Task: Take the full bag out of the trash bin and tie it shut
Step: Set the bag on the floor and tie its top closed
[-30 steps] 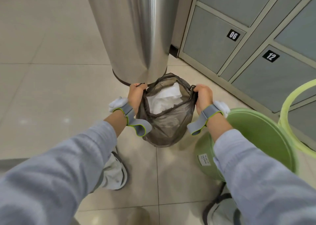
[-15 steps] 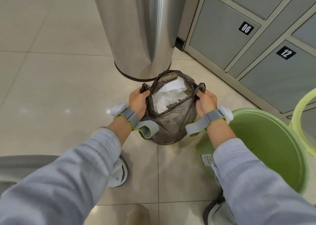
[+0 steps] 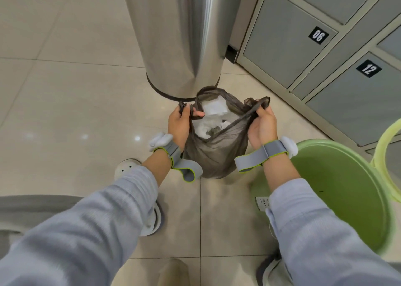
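A thin grey-brown trash bag (image 3: pixel 214 155) stands on the tiled floor in front of me, out of the bin, its mouth open over crumpled white paper (image 3: pixel 211 120). My left hand (image 3: pixel 181 125) is closed on the bag's left rim, bunched into a short tail. My right hand (image 3: pixel 261 126) grips the right rim, pulled up into a twisted strip. The near edge of the bag is stretched taut between the two hands. The green plastic trash bin (image 3: pixel 347 190) stands to the right of the bag, beside my right forearm.
A tall stainless steel cylinder (image 3: pixel 180 38) stands just behind the bag. Grey lockers numbered 06 (image 3: pixel 318 35) and 12 run along the right. A second pale green bin rim (image 3: pixel 388 155) shows at the far right edge. My shoes are on the tiles below.
Both hands have gathered the bag's rim into tails and pulled them apart, narrowing the mouth. The bag sits lower, on the floor, and the view has tilted down slightly.
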Tool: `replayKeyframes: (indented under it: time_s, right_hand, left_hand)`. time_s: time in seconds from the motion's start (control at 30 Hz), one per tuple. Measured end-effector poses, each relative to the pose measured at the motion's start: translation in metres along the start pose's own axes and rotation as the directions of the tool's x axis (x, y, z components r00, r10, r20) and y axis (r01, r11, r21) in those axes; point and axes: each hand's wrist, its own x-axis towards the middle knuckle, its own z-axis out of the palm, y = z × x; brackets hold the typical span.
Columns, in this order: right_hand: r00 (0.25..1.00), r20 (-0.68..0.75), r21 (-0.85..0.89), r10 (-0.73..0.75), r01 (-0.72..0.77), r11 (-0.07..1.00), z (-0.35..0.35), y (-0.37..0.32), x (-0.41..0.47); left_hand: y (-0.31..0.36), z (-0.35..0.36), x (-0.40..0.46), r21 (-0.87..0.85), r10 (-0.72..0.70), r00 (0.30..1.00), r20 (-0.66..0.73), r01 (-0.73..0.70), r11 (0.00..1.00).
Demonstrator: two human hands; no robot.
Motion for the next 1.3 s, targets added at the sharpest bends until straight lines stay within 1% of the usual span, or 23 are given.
replayKeyframes:
  time_s: [0.07, 0.1, 0.17, 0.3, 0.4, 0.5, 0.6, 0.73, 0.83, 0.9, 1.0, 1.07, 1.2, 1.3]
  right_hand:
    - [0.999, -0.026, 0.102, 0.026, -0.023, 0.994, -0.001, -0.001, 0.001]
    - [0.998, -0.040, 0.127, 0.040, -0.035, 0.991, -0.002, 0.000, 0.001]
    - [0.996, -0.067, 0.142, 0.065, -0.055, 0.988, -0.005, -0.001, 0.003]
    - [0.990, -0.102, 0.146, 0.094, -0.079, 0.986, -0.014, 0.002, 0.003]
    - [0.988, -0.117, 0.104, 0.099, -0.087, 0.991, -0.018, 0.003, 0.001]
    - [0.985, -0.153, 0.045, 0.074, -0.068, 0.997, -0.022, 0.004, 0.000]
    - [0.976, -0.217, -0.093, 0.031, -0.052, 0.994, -0.029, 0.005, -0.001]
    - [0.964, -0.265, -0.296, -0.026, -0.055, 0.954, -0.036, 0.003, -0.002]
    - [0.957, -0.290, -0.331, -0.024, -0.077, 0.940, -0.043, -0.002, -0.003]
    - [0.958, -0.288, -0.311, 0.023, -0.116, 0.943, -0.046, -0.004, -0.005]
    - [0.968, -0.225, -0.231, 0.115, -0.168, 0.958, -0.044, -0.006, -0.012]
    - [0.969, -0.206, -0.193, 0.136, -0.177, 0.965, -0.044, -0.008, -0.016]
    - [0.972, -0.205, -0.179, 0.113, -0.151, 0.972, -0.048, -0.006, -0.017]
    - [0.981, -0.174, -0.177, 0.081, -0.112, 0.978, -0.045, -0.004, -0.018]
  left_hand:
    - [-0.002, 0.000, 0.004, -0.074, -0.044, 0.998, -0.052, 0.040, 0.996]
    - [-0.003, -0.001, 0.005, -0.102, -0.064, 0.995, -0.074, 0.056, 0.993]
    - [-0.005, -0.003, 0.007, -0.119, -0.098, 0.990, -0.099, 0.086, 0.989]
    - [-0.012, -0.005, 0.007, -0.099, -0.141, 0.982, -0.123, 0.129, 0.987]
    - [-0.015, -0.003, 0.006, -0.130, -0.171, 0.974, -0.146, 0.153, 0.980]
    - [-0.016, -0.003, 0.006, -0.186, -0.187, 0.968, -0.166, 0.156, 0.970]
    - [-0.015, -0.006, 0.007, -0.256, -0.220, 0.960, -0.175, 0.171, 0.951]
    - [-0.008, -0.013, 0.011, -0.383, -0.287, 0.933, -0.217, 0.189, 0.904]
    - [-0.005, -0.017, 0.009, -0.444, -0.319, 0.921, -0.223, 0.196, 0.874]
    - [-0.003, -0.016, 0.006, -0.426, -0.318, 0.921, -0.224, 0.201, 0.882]
    - [-0.001, -0.017, 0.000, -0.402, -0.358, 0.918, -0.171, 0.267, 0.876]
    - [-0.002, -0.019, -0.003, -0.393, -0.376, 0.920, -0.110, 0.307, 0.867]
    - [-0.003, -0.019, -0.007, -0.365, -0.338, 0.939, -0.057, 0.296, 0.883]
    - [-0.002, -0.017, -0.010, -0.372, -0.292, 0.956, 0.017, 0.277, 0.886]
